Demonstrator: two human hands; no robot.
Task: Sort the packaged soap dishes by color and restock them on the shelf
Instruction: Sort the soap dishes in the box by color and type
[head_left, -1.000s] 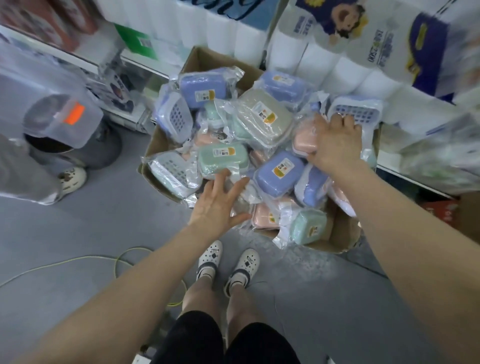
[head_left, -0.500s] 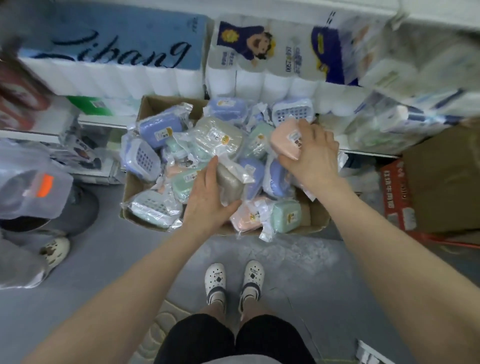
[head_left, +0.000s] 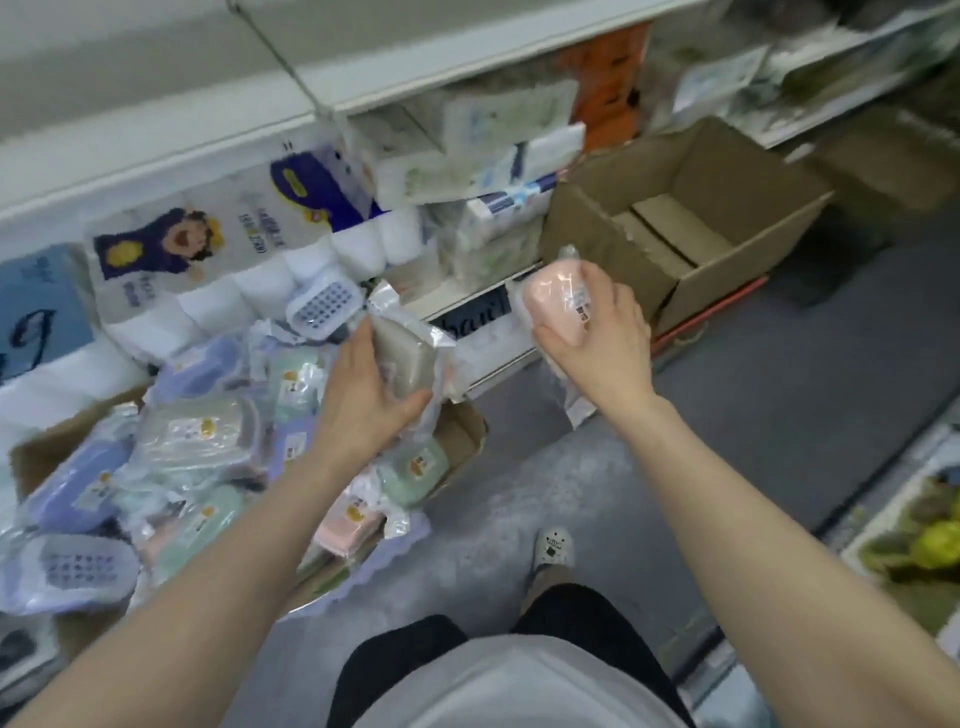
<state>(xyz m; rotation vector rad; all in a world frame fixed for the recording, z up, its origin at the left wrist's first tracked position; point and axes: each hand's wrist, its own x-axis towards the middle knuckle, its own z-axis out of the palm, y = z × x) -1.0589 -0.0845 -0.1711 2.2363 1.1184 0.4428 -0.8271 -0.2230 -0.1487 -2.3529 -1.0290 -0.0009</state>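
My right hand (head_left: 592, 322) grips the pink dish (head_left: 553, 301), nearer the empty box (head_left: 680, 228) up-right; my left hand (head_left: 363, 395) grips a beige one (head_left: 402, 358).

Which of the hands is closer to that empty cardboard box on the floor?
Right. The right hand, holding a pink soap dish, is beside the empty box; the left hand is farther away.

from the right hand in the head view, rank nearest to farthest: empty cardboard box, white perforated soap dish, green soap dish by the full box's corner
1. Empty cardboard box, just beyond the right hand, to its right.
2. White perforated soap dish, to the left, past the left hand.
3. Green soap dish, lower left.
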